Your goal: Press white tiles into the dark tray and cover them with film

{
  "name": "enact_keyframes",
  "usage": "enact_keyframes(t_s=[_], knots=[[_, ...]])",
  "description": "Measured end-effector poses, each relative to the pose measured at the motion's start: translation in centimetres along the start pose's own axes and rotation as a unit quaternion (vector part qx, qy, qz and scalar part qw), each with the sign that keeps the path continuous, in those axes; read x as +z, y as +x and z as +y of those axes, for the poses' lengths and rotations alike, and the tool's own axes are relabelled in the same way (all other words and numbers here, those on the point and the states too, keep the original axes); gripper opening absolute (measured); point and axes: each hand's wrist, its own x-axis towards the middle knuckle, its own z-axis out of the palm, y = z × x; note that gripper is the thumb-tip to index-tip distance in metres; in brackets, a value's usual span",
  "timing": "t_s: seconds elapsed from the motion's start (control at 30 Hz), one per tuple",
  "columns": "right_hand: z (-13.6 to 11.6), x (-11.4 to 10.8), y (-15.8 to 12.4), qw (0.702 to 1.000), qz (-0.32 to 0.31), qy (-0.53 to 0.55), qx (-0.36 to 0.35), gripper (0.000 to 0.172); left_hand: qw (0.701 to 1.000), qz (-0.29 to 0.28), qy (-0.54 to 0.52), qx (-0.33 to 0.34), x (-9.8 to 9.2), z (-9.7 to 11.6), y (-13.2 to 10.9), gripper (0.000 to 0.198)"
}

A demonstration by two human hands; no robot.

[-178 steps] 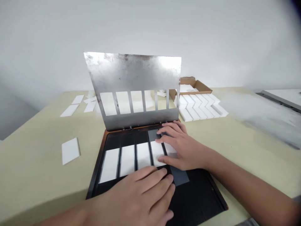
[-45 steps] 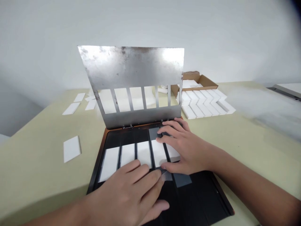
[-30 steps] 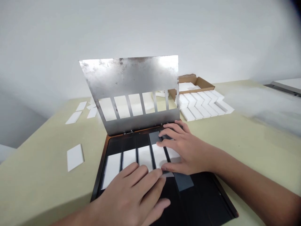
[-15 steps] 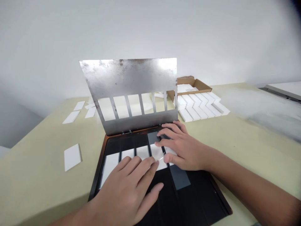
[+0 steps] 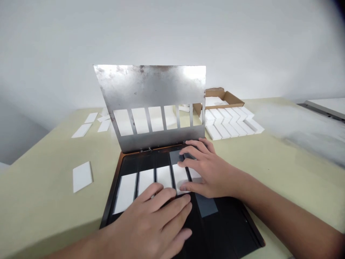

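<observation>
Our right hand (image 5: 208, 167) is spread, finger and thumb over the fourth white card (image 5: 180, 174) lying in the black tray (image 5: 226, 230), probably to steady it. Our left hand (image 5: 155, 221) lies with fingers close together by its near edge; we cannot tell whether they pinch anything. The metal lid (image 5: 156, 86) stands raised behind, presumably for access.
</observation>
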Motion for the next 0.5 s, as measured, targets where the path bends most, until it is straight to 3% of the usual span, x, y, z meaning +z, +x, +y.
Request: enact_keyframes(t_s=[0.13,0.5], knots=[[-0.04,0.14,0.05,1.0,0.008,0.003,0.006,0.043,0.999,-0.027,-0.008,-0.031,0.32,-0.19,0.07,0.034],[-0.22,0.05,0.08,1.0,-0.008,0.008,0.028,0.033,0.998,-0.032,-0.002,-0.055,0.23,-0.12,-0.22,0.04]])
